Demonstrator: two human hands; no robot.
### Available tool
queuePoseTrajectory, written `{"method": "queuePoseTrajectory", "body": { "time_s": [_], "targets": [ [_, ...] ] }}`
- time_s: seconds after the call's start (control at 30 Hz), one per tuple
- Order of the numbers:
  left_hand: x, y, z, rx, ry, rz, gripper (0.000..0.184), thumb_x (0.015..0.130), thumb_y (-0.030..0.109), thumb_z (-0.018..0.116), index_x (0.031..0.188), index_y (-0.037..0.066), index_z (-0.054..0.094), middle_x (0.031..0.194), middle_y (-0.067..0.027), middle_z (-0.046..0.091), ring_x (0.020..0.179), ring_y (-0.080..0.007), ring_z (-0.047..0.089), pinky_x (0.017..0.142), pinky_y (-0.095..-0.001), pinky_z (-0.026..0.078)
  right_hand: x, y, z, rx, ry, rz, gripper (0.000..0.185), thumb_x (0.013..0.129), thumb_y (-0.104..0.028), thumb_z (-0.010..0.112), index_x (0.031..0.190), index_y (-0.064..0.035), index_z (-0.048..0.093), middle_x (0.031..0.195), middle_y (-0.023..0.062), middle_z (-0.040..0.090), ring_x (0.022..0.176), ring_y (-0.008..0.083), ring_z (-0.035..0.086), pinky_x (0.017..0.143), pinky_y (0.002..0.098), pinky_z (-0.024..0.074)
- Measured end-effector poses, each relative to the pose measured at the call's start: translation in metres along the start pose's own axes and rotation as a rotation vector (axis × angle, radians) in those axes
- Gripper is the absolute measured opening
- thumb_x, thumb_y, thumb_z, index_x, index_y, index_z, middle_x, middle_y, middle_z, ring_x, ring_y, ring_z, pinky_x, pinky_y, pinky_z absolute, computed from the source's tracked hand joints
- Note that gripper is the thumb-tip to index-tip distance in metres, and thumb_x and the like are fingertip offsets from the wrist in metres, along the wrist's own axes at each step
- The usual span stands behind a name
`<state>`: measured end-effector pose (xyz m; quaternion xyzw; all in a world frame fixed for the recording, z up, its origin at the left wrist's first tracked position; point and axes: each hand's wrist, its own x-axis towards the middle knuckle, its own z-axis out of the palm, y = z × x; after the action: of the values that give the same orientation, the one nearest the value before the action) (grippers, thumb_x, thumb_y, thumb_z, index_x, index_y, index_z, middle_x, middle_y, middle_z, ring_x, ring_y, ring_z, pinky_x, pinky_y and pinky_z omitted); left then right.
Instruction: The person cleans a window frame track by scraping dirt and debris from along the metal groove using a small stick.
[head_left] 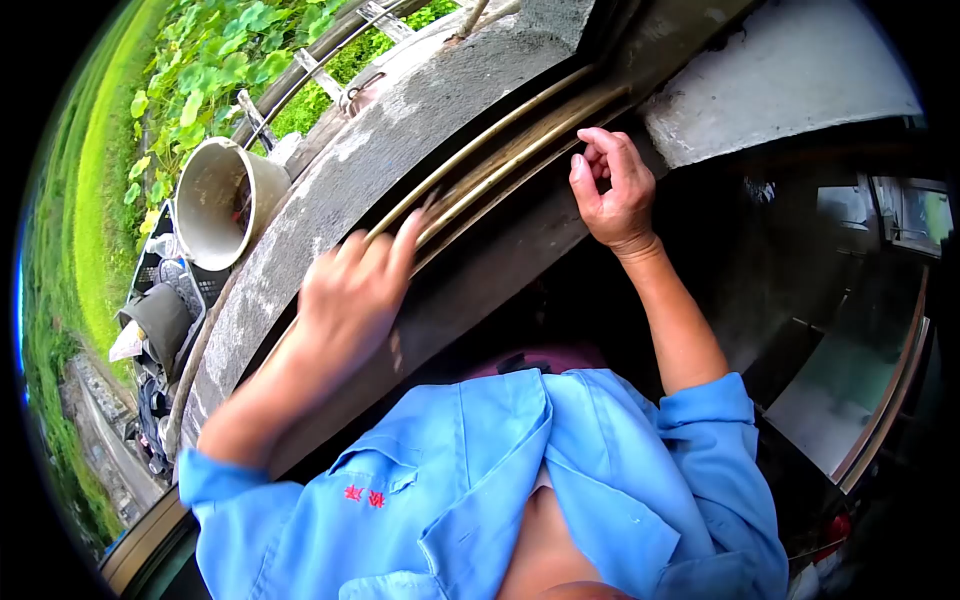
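My left hand (350, 295), blurred by motion, is over the metal window track (500, 170). Its fingers are bent together, with the index finger stretched along the track. A small, dark, thin thing (431, 197) shows blurred at the fingertips; I cannot make out what it is. Farther along, my right hand (617, 190) hovers beside the track's inner edge. Its fingers are loosely curled, thumb and index finger are apart, and nothing shows between them.
Outside the rough concrete sill (400, 115) are a whitish bucket (217, 205) with something inside, a dark crate of odds and ends (165, 320), wooden rails and green plants. A pale panel (780, 85) is at the upper right. A glass pane (850, 365) leans in the dark interior.
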<state>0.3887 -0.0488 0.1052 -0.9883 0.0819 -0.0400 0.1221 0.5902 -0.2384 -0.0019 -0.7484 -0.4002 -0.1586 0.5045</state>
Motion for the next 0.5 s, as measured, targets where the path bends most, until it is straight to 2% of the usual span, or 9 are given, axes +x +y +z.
{"method": "queuePoseTrajectory", "body": {
  "time_s": [0.03,0.13,0.23,0.33,0.5],
  "targets": [
    [0.020,-0.002,0.019,-0.035,0.040,-0.005,0.045,0.079,0.014,0.063,0.123,0.010,0.054,0.068,0.0005,0.051,0.063,-0.0140,0.053,0.048,-0.0287,0.042,0.000,0.000,0.000,-0.006,0.006,0.003,0.025,0.075,0.000,0.063,0.099,-0.0053,0.058,0.069,0.0026,0.051,0.051,0.0135,0.049,0.049,0.0275,0.0439],
    [0.093,0.003,0.040,-0.172,0.172,0.029,0.037,0.081,0.014,0.057,0.118,0.008,0.054,0.068,-0.0038,0.055,0.066,-0.0208,0.058,0.052,-0.0336,0.046,0.002,-0.002,-0.002,-0.025,-0.008,0.003,0.025,0.075,0.000,0.062,0.099,-0.0048,0.057,0.070,0.0032,0.052,0.053,0.0135,0.050,0.050,0.0269,0.0444],
    [0.131,0.001,0.037,-0.328,0.130,0.065,0.034,0.082,0.014,0.056,0.116,0.010,0.055,0.062,-0.0064,0.056,0.060,-0.0266,0.058,0.053,-0.0390,0.046,0.003,-0.005,-0.004,-0.027,-0.033,0.003,0.024,0.076,0.001,0.061,0.099,-0.0041,0.057,0.072,0.0041,0.052,0.054,0.0142,0.051,0.052,0.0265,0.0453],
    [0.075,-0.020,0.023,-0.480,0.059,0.036,0.033,0.084,0.013,0.057,0.117,0.010,0.058,0.066,-0.0081,0.058,0.062,-0.0274,0.059,0.055,-0.0396,0.045,0.003,-0.004,-0.004,0.014,-0.018,0.012,0.024,0.076,0.001,0.061,0.099,-0.0040,0.057,0.072,0.0041,0.052,0.054,0.0143,0.051,0.052,0.0265,0.0457],
    [-0.044,-0.044,-0.017,-0.689,-0.137,-0.170,0.029,0.086,0.008,0.057,0.114,0.008,0.063,0.067,-0.0138,0.058,0.063,-0.0284,0.059,0.059,-0.0389,0.046,0.001,-0.004,-0.002,-0.008,-0.009,0.007,0.025,0.076,-0.001,0.063,0.100,-0.0042,0.057,0.071,0.0036,0.052,0.053,0.0137,0.050,0.051,0.0258,0.0450]
  ]
}}
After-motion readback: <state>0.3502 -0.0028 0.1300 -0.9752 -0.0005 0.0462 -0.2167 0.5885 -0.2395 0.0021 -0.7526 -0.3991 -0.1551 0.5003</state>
